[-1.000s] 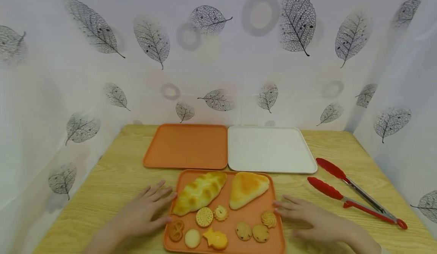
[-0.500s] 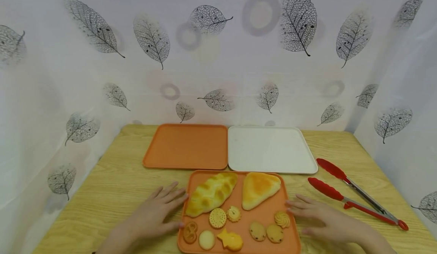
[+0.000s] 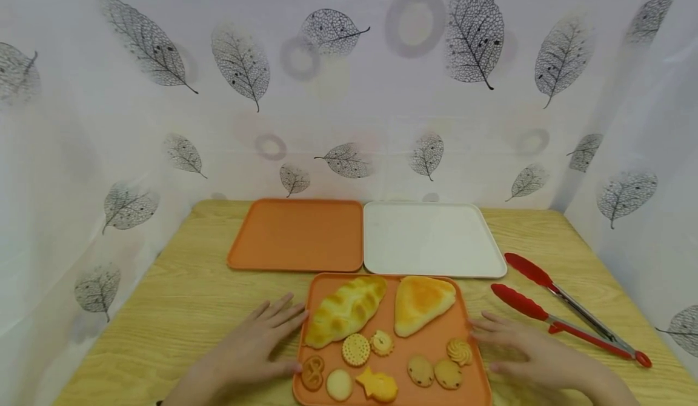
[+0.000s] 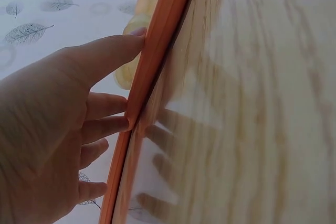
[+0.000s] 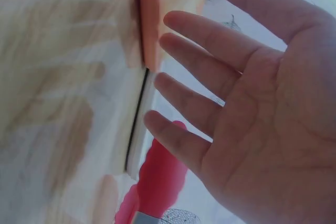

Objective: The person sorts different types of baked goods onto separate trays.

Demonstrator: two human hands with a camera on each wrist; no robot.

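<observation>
Between the two hands lies an orange tray (image 3: 400, 360) with food on it. A braided loaf (image 3: 346, 310) and a triangular bread (image 3: 421, 304) fill its far side. Nearer are a pretzel (image 3: 312, 373), a pale round cookie (image 3: 340, 385), a dotted biscuit (image 3: 356, 349), a swirl cookie (image 3: 460, 351) and several other cookies. My left hand (image 3: 248, 348) touches the tray's left rim with extended fingers; the left wrist view shows thumb and fingers at the orange edge (image 4: 157, 40). At the right rim, my right hand (image 3: 537, 354) has straight, spread fingers; contact there is unclear.
Behind the food tray, another orange tray (image 3: 297, 236) and a white tray (image 3: 433, 239) stand side by side. Red-tipped tongs (image 3: 567, 321) lie spread at the right of the wooden table (image 3: 180, 297). A leaf-patterned sheet (image 3: 349, 103) surrounds the table's back and sides.
The food tray has slid to the right, mostly in the first half second. Both hands have moved right along with it. The rear trays and the tongs have stayed put.
</observation>
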